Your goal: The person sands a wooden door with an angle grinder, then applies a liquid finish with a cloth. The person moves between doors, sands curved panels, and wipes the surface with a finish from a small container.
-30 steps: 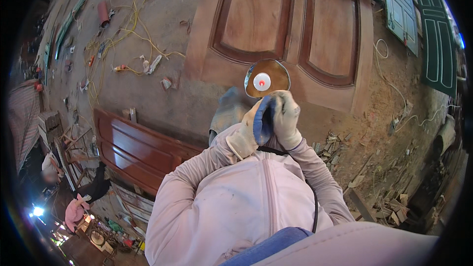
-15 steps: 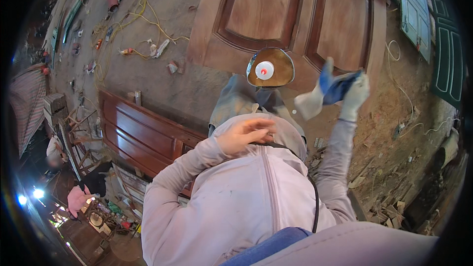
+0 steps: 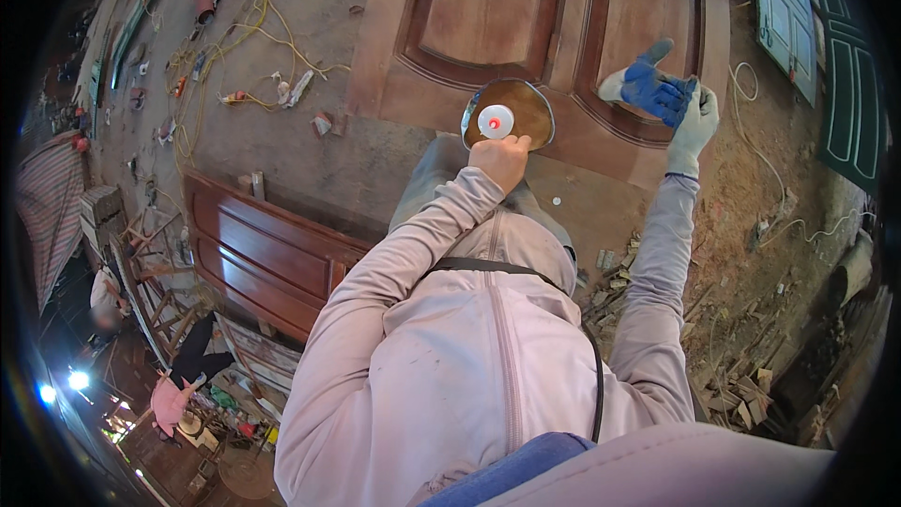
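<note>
My left hand [image 3: 500, 160], bare, reaches forward with its fingers curled at the near rim of a round bowl [image 3: 537, 101] with a shiny edge and brown inside. In the bowl stands a white plastic bottle [image 3: 495, 122] with a red tip, just beyond my fingers. Whether they grip the rim, the bottle or something else is hidden. Out to the right, my right hand [image 3: 695, 127] wears a pale work glove. Its fingers pinch a second, loose glove [image 3: 649, 84], white with a blue coated palm, over the wooden door.
A brown panelled wooden door [image 3: 488, 14] lies in front of me. To the left stands a glossy reddish door [image 3: 258, 244]. Yellow cords [image 3: 258, 23] trail across the floor. Wood scraps [image 3: 741, 399] lie at the right. Another person in pink [image 3: 171, 404] is at the lower left.
My left hand has moved from my belly forward to the bowl, its fingers now curled. My right hand has shifted forward and slightly right with the loose glove.
</note>
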Demonstrator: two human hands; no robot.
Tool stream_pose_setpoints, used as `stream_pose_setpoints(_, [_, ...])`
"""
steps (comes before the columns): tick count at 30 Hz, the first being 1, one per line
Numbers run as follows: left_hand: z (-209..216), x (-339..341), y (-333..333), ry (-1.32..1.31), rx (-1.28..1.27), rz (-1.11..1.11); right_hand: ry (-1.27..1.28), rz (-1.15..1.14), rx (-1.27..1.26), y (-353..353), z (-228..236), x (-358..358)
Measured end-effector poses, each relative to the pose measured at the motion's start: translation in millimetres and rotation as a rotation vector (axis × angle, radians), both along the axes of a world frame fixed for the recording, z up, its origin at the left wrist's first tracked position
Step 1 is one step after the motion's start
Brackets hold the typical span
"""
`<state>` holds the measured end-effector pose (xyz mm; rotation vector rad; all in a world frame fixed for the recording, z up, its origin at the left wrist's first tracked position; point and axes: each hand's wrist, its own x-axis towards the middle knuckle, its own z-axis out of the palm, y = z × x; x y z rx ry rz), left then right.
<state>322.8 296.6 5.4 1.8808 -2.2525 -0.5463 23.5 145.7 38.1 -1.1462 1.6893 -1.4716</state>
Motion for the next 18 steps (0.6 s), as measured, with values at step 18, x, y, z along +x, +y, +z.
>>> stream_pose_setpoints(18, [9.3,-41.8,0.7,0.566,0.314,0.176,-0.477,0.176,0.171,43.7,72.6,3.6])
